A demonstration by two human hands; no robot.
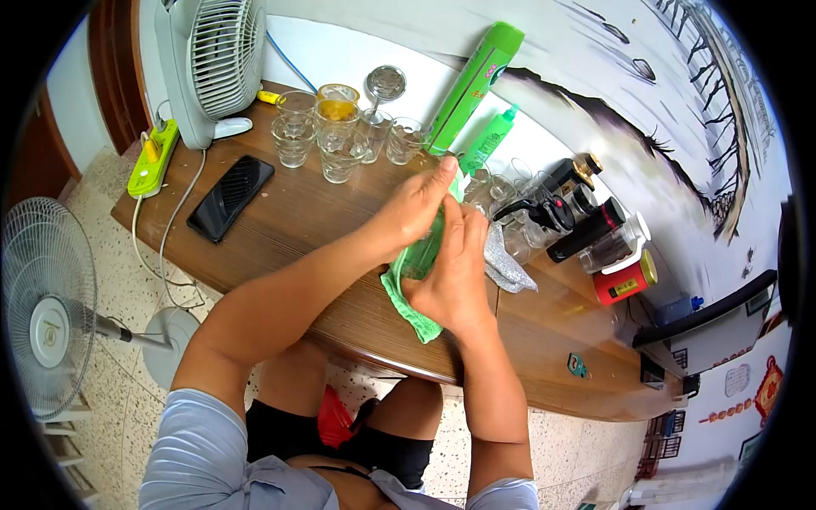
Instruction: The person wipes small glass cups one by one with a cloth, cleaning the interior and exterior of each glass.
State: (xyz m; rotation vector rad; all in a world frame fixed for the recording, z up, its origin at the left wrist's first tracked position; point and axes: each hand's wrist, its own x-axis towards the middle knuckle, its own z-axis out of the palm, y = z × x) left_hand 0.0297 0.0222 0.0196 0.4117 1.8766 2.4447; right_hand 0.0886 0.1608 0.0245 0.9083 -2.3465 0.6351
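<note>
A green cloth point(412, 316) is held between my two hands above the front part of the wooden table. My left hand point(415, 208) grips its upper part, thumb pointing up. My right hand point(457, 276) is closed around the cloth's side, just below and to the right. A pale edge shows by my fingertips; whether the cloth wraps something is hidden. Behind my hands stand a tall green canister point(473, 89) and a green squeeze bottle point(490, 140). Close to my right hand lies a silvery glittery item point(507, 263).
On the table point(280, 221) are several drinking glasses point(342, 161), a black phone point(230, 197), a box fan point(223, 59) and a green power strip point(154, 158). To the right stand a glass pot point(527, 234), a black flask point(586, 229) and a red tin point(626, 278). A floor fan point(51, 331) is at left.
</note>
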